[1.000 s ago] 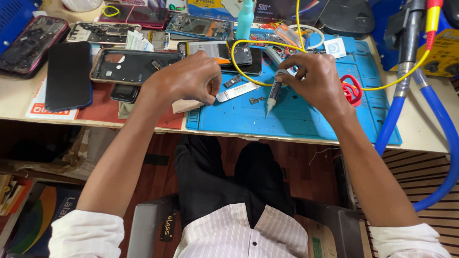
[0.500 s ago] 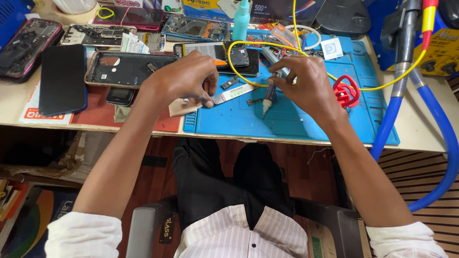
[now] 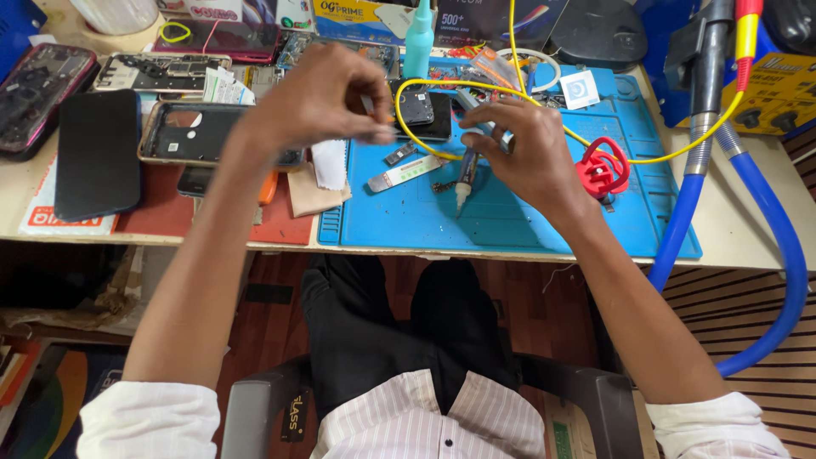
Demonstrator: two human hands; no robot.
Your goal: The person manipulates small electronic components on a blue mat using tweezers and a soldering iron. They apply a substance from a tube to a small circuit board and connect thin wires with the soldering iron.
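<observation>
Cluttered with opened phones, the bench has a blue mat [image 3: 527,217] where my right hand [image 3: 531,161] grips a syringe [image 3: 465,174] tip-down for dispensing, while at nine o'clock my left hand [image 3: 319,98] pinches something small I cannot make out.

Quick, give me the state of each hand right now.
Left hand: raised above the blue mat, fingers pinched on something too small to identify.
Right hand: closed on a small syringe-like tube, tip pointing down.
</observation>
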